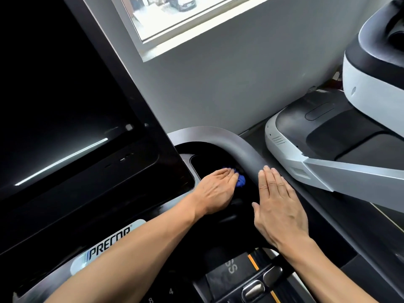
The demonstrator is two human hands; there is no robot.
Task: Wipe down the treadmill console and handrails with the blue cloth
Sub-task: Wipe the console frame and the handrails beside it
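Observation:
The blue cloth (241, 181) lies bunched in the glossy black tray on the right side of the treadmill console (122, 193), mostly hidden under my left hand (215, 189). That hand presses flat on the cloth with its fingers straight. My right hand (277, 204) lies flat beside it, fingers straight and together, its fingertips touching the grey curved handrail (240, 147) that rims the tray. The big dark console screen (65, 106) fills the left of the view.
A second treadmill (328, 132) in white and grey stands close on the right, its silver rail (349, 171) running just past my right hand. A grey wall with a window (185, 22) is behind. Console buttons (253, 288) sit at the bottom.

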